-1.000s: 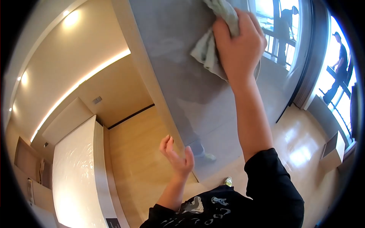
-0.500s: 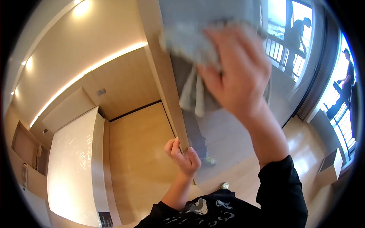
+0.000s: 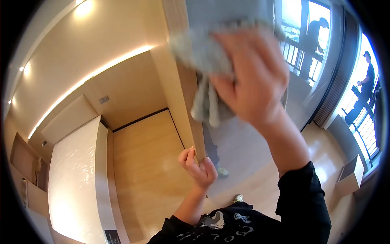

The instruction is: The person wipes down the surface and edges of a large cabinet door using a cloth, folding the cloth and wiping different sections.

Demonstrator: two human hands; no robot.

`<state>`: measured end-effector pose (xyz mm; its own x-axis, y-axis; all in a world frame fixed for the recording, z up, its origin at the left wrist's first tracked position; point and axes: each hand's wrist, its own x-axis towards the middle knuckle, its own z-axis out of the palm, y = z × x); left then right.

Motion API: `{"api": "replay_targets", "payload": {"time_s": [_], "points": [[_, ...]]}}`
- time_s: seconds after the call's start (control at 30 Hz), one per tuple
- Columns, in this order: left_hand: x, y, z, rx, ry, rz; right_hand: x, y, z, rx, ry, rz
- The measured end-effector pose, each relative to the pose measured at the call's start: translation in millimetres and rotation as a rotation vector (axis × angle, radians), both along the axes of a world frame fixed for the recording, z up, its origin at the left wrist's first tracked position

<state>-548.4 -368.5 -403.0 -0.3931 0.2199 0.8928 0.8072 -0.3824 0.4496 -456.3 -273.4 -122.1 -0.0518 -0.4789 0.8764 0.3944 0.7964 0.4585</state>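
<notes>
A pale grey-green cloth [image 3: 205,53] is bunched under my right hand [image 3: 254,75], whose fingers are blurred by motion. The cloth lies across the upper part of a glossy grey panel [image 3: 243,142] and reaches its wooden edge [image 3: 185,81], with folds hanging below. Lower down, my left hand [image 3: 199,167] is closed around that same wooden edge, fingers on the left side and thumb on the right.
A bed with a plastic-covered mattress [image 3: 75,175] stands at the left. At the right are an open-topped box [image 3: 351,177], a curtain [image 3: 333,97] and a person [image 3: 363,87] by a balcony railing. The panel reflects the person.
My right hand and the cloth have come down and left to the panel's wooden edge. My left hand, open earlier, has closed on this edge. The view has shifted.
</notes>
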Motion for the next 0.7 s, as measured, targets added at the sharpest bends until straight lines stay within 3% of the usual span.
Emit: {"api": "replay_targets", "payload": {"time_s": [0.1,0.23,0.37,0.47,0.57,0.7], "points": [[-1,-1,1,0.001,0.004,-0.002,-2,-8,19,-0.072,-0.019,-0.004],[1,-1,1,0.017,-0.026,-0.033,7,-13,-34,-0.163,-0.03,-0.011],[-1,-7,7,-0.021,-0.015,-0.005,12,-24,-49,-0.251,-0.128,-0.029],[-4,-8,7,-0.027,-0.009,-0.012,-1,-17,0,-0.111,-0.026,-0.056],[-5,-9,4,-0.007,-0.012,-0.024,-8,-17,13,-0.06,0.055,-0.019],[-5,-13,1,-0.017,0.0,-0.009,5,-29,-65,-0.238,-0.056,-0.026]]}}
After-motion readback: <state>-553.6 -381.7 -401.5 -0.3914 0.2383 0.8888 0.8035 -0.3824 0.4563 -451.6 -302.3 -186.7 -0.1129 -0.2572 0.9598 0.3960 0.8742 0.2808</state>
